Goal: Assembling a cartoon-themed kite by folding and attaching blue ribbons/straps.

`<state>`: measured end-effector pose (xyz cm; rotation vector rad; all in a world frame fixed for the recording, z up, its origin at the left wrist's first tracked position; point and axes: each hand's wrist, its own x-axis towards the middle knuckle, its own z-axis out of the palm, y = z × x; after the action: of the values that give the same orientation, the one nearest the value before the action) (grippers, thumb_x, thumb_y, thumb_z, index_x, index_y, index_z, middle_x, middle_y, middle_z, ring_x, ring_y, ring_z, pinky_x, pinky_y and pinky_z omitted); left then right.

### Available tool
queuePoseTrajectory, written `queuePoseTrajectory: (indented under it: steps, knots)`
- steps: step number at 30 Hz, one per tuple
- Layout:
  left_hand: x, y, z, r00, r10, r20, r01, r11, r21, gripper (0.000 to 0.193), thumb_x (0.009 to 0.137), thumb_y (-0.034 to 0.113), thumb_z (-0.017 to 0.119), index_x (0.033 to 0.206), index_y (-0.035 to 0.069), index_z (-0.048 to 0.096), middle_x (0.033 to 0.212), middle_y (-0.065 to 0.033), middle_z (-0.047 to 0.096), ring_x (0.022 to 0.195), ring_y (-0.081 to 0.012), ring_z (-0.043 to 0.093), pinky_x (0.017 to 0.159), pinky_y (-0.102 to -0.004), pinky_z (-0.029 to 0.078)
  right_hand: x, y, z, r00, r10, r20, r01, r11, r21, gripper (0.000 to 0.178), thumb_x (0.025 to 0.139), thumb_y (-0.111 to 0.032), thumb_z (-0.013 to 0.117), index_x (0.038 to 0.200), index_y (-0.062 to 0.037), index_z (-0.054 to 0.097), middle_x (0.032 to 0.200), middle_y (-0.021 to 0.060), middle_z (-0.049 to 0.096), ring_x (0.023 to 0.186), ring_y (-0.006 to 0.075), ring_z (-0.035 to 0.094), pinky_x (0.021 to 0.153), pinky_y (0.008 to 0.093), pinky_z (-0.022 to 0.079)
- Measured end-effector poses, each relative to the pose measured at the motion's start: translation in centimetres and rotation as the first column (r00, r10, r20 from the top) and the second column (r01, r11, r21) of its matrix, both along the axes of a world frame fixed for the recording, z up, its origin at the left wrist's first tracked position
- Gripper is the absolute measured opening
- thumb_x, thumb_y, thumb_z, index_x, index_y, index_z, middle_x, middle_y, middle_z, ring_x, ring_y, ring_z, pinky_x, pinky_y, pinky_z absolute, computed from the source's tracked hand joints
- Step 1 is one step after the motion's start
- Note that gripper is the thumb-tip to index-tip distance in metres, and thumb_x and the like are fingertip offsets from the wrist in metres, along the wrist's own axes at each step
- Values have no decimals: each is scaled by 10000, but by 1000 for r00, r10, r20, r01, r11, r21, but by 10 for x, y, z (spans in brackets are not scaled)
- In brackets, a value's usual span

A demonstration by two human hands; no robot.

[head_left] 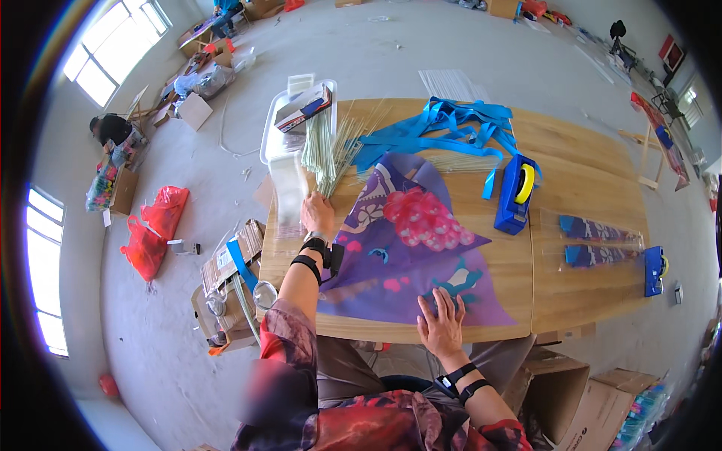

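At the frame's centre, the right hand [442, 325] is lying flat on a purple kite [410, 255] spread across the wooden desk [579, 286], while the left hand [317, 213] is gripping a bundle of thin sticks [323, 150] beside blue ribbons [444, 128].

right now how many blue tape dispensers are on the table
2. One tape dispenser, with a yellow roll, stands past the purple kite sheet, right of the blue ribbons. The other dispenser sits at the table's far right edge, by the packaged kites. None seems hidden.
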<state>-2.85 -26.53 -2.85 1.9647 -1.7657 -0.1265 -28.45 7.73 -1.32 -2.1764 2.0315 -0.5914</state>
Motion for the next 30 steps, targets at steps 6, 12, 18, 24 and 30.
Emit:
queuePoseTrajectory:
  steps: [6,12,18,24,30]
  knots:
    - [4,10,11,995,39,-91,-37,999,27,122,899,169,644,896,57,694,992,-153,678,995,-367,648,866,-474,517,0,2,0,1000,-10,5,10,1000,-26,478,937,-291,629,1401,-186,583,1467,166,472,1418,327,404,1188,612,216]
    - [35,38,6,989,-25,-145,18,999,-45,140,880,179,656,880,47,701,940,-168,686,950,-385,651,826,-482,510,5,3,-2,1000,4,9,-3,996,-88,474,936,-279,628,1400,-191,585,1457,166,484,1415,325,409,1184,605,228]
    - [34,119,30,890,-213,-404,218,975,-33,55,865,93,710,872,39,720,803,-145,714,737,-290,695,698,-374,537,-3,8,-4,1000,4,-19,-6,993,-117,474,938,-279,634,1406,-215,585,1451,140,499,1415,303,416,1187,584,238]
    - [40,234,63,800,-345,-490,405,914,18,38,870,35,715,876,11,686,747,-97,638,683,-181,640,641,-321,496,-22,17,-8,998,56,-37,-59,992,-107,481,941,-306,648,1409,-215,588,1468,135,487,1426,291,403,1194,585,218]
    - [32,321,76,728,-470,-499,566,823,51,71,879,36,731,911,8,675,809,-109,624,684,-211,632,629,-315,487,-22,2,24,686,-31,727,216,963,-162,348,1017,-263,662,1294,-54,634,919,84,660,751,142,599,657,280,491]
